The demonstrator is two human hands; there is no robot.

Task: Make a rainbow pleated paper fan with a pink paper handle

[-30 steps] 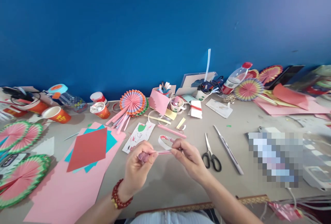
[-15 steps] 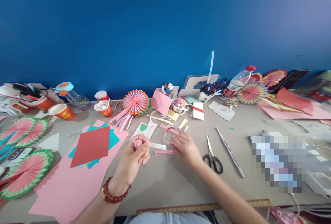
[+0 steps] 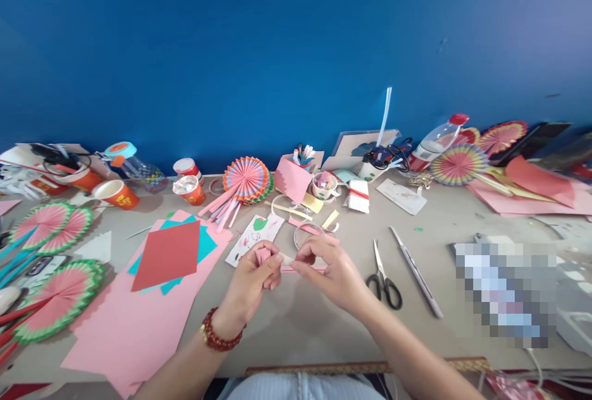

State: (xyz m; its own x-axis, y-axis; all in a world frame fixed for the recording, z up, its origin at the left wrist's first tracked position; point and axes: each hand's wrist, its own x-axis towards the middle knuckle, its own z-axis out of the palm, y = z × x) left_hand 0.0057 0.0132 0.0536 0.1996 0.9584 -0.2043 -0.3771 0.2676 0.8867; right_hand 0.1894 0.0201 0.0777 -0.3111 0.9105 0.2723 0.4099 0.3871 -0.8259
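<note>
My left hand (image 3: 256, 277) is closed round a small folded pink paper piece (image 3: 263, 256), held just above the table. My right hand (image 3: 329, 273) pinches a short pale strip (image 3: 287, 259) that runs to the pink piece, fingertips almost touching those of the left hand. Under my right hand lies a pink paper strip (image 3: 296, 269) on the table. A roll of clear tape (image 3: 308, 234) sits just beyond my right fingers. A red bead bracelet (image 3: 217, 333) is on my left wrist.
Black scissors (image 3: 383, 277) and a grey craft knife (image 3: 415, 270) lie right of my hands. Red, teal and pink paper sheets (image 3: 169, 253) lie to the left, pleated paper fans (image 3: 55, 298) beyond them. Cups, a fan (image 3: 247, 179) and clutter line the blue wall.
My right hand let go of the pink strip, reached to the tape roll, then came back to meet my left hand with a pale strip. The view shifted slightly.
</note>
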